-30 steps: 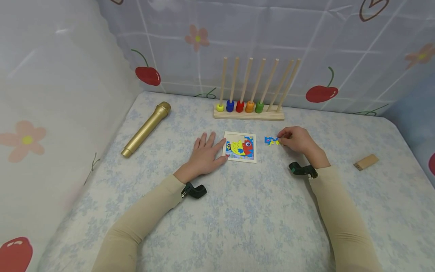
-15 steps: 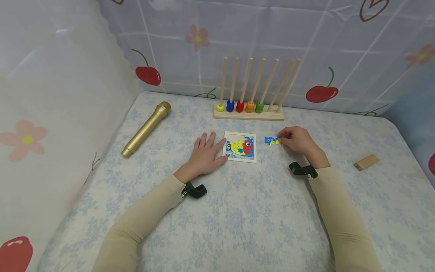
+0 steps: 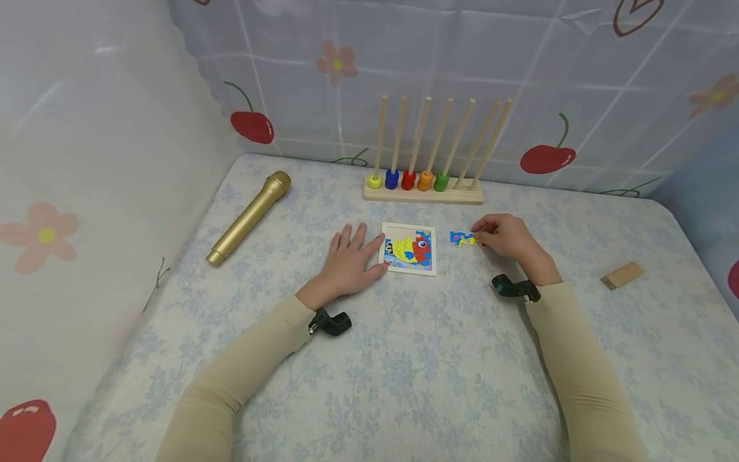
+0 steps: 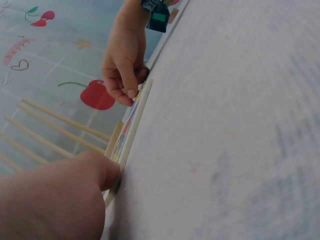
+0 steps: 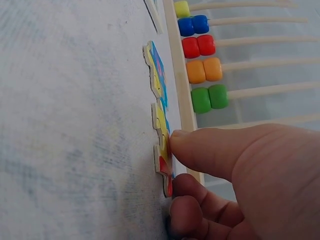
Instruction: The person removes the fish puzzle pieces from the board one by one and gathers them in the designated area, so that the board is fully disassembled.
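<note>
A pale tablecloth printed with faded blue flowers (image 3: pixel 416 359) covers the tabletop across the middle and bottom of the head view, meeting a grey-white backdrop sheet (image 3: pixel 427 38) with red cherries, peach flowers and thin white grid lines along the top; a whiter sheet (image 3: pixel 115 128) fills the left edge, and the far right edge turns bluish. Near the frame's centre lies a square, pale wooden puzzle tray (image 3: pixel 434 251) with a red, yellow and blue fish picture. The left hand (image 3: pixel 346 264) rests with fingers spread, grasping nothing, its thumb and forefinger touching the tray's left rim. Just right of the tray, a short row of blue, yellow and red jigsaw pieces (image 3: pixel 456 237) lies on the cloth, its right end pinched by the thumb and curled fingers of the right hand (image 3: pixel 505 237). Above centre, against the backdrop, stands a wooden rod stand with coloured beads (image 3: pixel 423 198). A gold microphone (image 3: pixel 245 221) lies aslant at upper left, a small tan block (image 3: pixel 622 276) at centre right.
</note>
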{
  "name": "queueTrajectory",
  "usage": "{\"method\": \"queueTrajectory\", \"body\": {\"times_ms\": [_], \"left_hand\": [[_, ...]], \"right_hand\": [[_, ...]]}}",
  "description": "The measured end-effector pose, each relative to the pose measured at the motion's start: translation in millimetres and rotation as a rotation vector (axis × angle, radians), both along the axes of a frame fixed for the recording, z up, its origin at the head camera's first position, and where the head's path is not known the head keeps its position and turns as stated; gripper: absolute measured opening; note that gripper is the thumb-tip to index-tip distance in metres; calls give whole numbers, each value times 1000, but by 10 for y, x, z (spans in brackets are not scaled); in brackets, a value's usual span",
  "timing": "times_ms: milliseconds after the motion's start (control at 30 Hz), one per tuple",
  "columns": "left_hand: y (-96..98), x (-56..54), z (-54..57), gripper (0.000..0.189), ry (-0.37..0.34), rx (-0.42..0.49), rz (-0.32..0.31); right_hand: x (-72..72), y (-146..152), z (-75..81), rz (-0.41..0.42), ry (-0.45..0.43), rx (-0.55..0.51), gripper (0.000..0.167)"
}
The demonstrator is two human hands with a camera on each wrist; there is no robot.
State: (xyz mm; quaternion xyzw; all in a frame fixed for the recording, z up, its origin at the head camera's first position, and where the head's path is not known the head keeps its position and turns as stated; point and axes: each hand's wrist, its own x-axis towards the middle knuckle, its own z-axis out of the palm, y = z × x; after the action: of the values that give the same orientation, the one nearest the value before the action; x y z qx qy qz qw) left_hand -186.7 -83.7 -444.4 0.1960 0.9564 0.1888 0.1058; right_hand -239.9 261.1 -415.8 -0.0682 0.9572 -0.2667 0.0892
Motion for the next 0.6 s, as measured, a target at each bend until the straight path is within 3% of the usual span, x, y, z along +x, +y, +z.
{"method": "queueTrajectory", "body": {"times_ms": [333, 600], "left_hand": [[-4, 9, 18, 69, 9, 18, -3], [-3, 13, 33, 69, 4, 18, 0]], "right_hand": [[-15, 25, 3, 8, -5, 5, 20], [-10, -28, 105, 21, 22, -4, 22]]}}
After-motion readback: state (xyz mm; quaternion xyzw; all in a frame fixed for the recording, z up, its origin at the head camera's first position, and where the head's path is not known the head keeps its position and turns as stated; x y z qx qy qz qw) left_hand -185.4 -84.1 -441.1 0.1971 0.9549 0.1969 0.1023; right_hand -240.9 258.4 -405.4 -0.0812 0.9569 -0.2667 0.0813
